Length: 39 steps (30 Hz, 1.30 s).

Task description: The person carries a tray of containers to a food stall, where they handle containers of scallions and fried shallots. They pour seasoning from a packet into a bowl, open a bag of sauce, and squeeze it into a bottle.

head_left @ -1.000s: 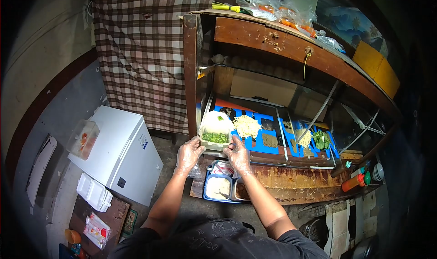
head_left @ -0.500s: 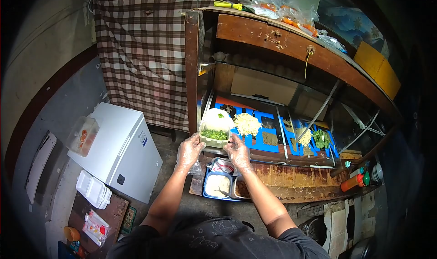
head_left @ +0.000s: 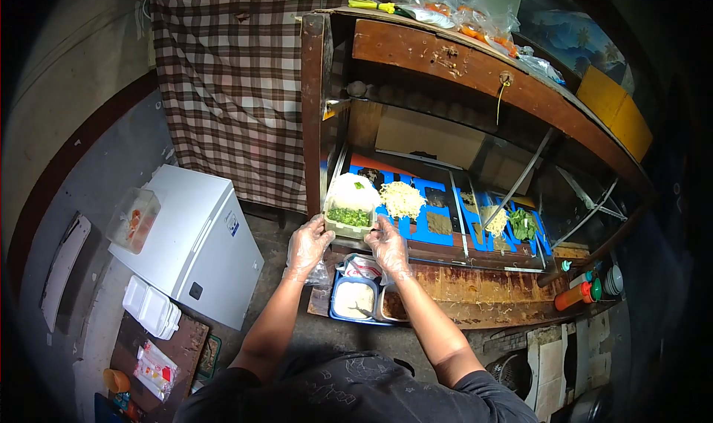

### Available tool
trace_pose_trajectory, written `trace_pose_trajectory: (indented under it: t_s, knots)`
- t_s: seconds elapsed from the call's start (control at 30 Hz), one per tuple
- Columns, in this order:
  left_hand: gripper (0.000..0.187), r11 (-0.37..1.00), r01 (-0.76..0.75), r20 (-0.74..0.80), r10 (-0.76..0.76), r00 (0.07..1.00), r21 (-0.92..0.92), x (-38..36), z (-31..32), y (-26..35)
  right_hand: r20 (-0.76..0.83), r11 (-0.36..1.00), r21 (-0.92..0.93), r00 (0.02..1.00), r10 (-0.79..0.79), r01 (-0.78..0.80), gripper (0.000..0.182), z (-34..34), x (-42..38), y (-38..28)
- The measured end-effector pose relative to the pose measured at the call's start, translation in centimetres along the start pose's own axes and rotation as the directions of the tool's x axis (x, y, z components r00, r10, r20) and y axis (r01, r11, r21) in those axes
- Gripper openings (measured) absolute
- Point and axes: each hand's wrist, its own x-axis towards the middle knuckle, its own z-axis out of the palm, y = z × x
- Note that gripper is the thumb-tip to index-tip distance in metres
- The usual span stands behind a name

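Observation:
Both my hands wear clear plastic gloves. Between them is a plastic container (head_left: 349,232) of chopped green vegetables (head_left: 352,216), with something white, bearing a green scrap, in its far part. My left hand (head_left: 308,245) grips the container's near left corner with fingers closed. At the near right corner, my right hand (head_left: 388,246) closes its fingers on the same container. Just right of it lies a pile of pale noodles (head_left: 402,200) on the blue-lettered display shelf (head_left: 438,225). Below my hands stands a blue tray (head_left: 338,304) holding a tub of white stuff (head_left: 355,299).
A white chest freezer (head_left: 197,245) stands at left, with a clear tub (head_left: 135,219) on top. Foam boxes (head_left: 151,307) sit on a small table nearer me. Leafy greens (head_left: 523,225) lie farther right on the shelf. An orange bottle (head_left: 571,299) is at the bench's right end.

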Motion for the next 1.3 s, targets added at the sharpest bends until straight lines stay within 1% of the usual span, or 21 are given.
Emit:
trace_pose_trajectory:
  t_s: [0.07, 0.1, 0.17, 0.37, 0.5, 0.53, 0.6, 0.63, 0.73, 0.8, 0.83, 0.9, 0.93, 1.1, 1.17, 1.23, 1.3]
  knots:
    - [0.052, 1.000, -0.001, -0.016, 0.001, 1.000, 0.008, -0.4, -0.1, -0.2, -0.007, 0.998, 0.058, 1.000, -0.022, 0.023, 0.067, 0.3, 0.3, 1.3]
    - [0.053, 1.000, -0.002, -0.034, 0.003, 0.999, 0.017, -0.6, -0.2, 0.0, -0.007, 0.998, 0.057, 1.000, -0.020, 0.021, 0.067, 0.3, 0.3, 1.4]
    - [0.053, 1.000, 0.000, -0.048, 0.001, 0.999, 0.025, -1.0, -0.3, 0.4, -0.006, 0.992, 0.123, 1.000, 0.001, -0.001, 0.067, 0.4, 0.2, 1.7]
    - [0.053, 1.000, -0.002, -0.065, 0.002, 0.998, 0.000, -1.4, -0.3, 0.8, -0.041, 0.998, 0.026, 0.998, -0.048, 0.049, 0.067, -0.4, -0.3, 0.8]
    - [0.052, 0.998, -0.025, -0.075, 0.021, 0.997, -0.050, -2.2, -0.2, 1.2, -0.068, 0.997, 0.061, 0.997, -0.035, 0.040, 0.066, -1.0, -0.9, 0.2]
    - [0.052, 0.998, -0.023, -0.072, 0.020, 0.997, -0.050, -2.5, -0.2, 1.2, -0.075, 0.999, 0.031, 0.997, -0.031, 0.034, 0.065, -1.4, -1.2, -0.5]
    - [0.051, 0.996, -0.024, -0.075, 0.017, 0.997, -0.090, -3.2, -0.1, 1.3, -0.084, 0.999, 0.039, 0.996, -0.005, 0.008, 0.064, -1.8, -1.7, -1.1]
    - [0.051, 0.996, -0.022, -0.071, 0.016, 0.997, -0.089, -3.6, -0.1, 1.4, -0.091, 0.999, 0.047, 0.996, 0.018, -0.014, 0.063, -2.0, -1.8, -1.1]
    - [0.049, 0.994, -0.013, -0.067, 0.006, 0.998, -0.105, -4.4, 0.1, 1.7, -0.097, 0.997, 0.074, 0.995, 0.023, -0.015, 0.063, -2.8, -2.3, -0.7]
    - [0.048, 0.989, -0.002, -0.064, -0.007, 0.998, -0.146, -5.0, 0.3, 1.7, -0.108, 0.997, 0.067, 0.994, 0.033, -0.026, 0.063, -3.4, -2.6, -0.8]
    - [0.048, 0.989, 0.002, -0.061, -0.011, 0.998, -0.146, -5.2, 0.4, 1.6, -0.108, 0.997, 0.067, 0.993, 0.038, -0.031, 0.063, -3.7, -2.8, -0.9]
    - [0.046, 0.988, -0.003, -0.039, -0.003, 0.999, -0.155, -5.8, 0.8, 1.6, -0.131, 0.992, 0.123, 0.991, 0.037, -0.020, 0.062, -4.2, -3.2, -1.1]
    - [0.046, 0.988, 0.002, -0.035, -0.008, 0.999, -0.154, -6.0, 0.9, 1.6, -0.141, 0.995, 0.095, 0.990, 0.026, -0.013, 0.061, -4.5, -3.3, -0.9]
    - [0.045, 0.987, 0.016, 0.031, -0.011, 0.999, -0.162, -7.3, 1.6, 1.9, -0.171, 0.997, 0.077, 0.985, 0.025, -0.012, 0.059, -6.0, -4.6, -1.1]
    - [0.045, 0.989, -0.003, 0.072, 0.013, 0.997, -0.145, -7.8, 1.8, 1.5, -0.183, 0.990, 0.138, 0.982, 0.046, -0.021, 0.057, -6.5, -5.0, -1.2]
    - [0.047, 0.988, 0.008, 0.086, 0.006, 0.996, -0.157, -8.3, 2.1, 1.5, -0.209, 0.992, 0.124, 0.977, 0.042, -0.016, 0.055, -6.9, -5.6, -1.6]
    - [0.048, 0.978, 0.023, 0.102, -0.002, 0.995, -0.207, -8.8, 2.4, 1.7, -0.208, 0.995, 0.095, 0.978, 0.022, -0.002, 0.053, -7.6, -6.1, -1.6]
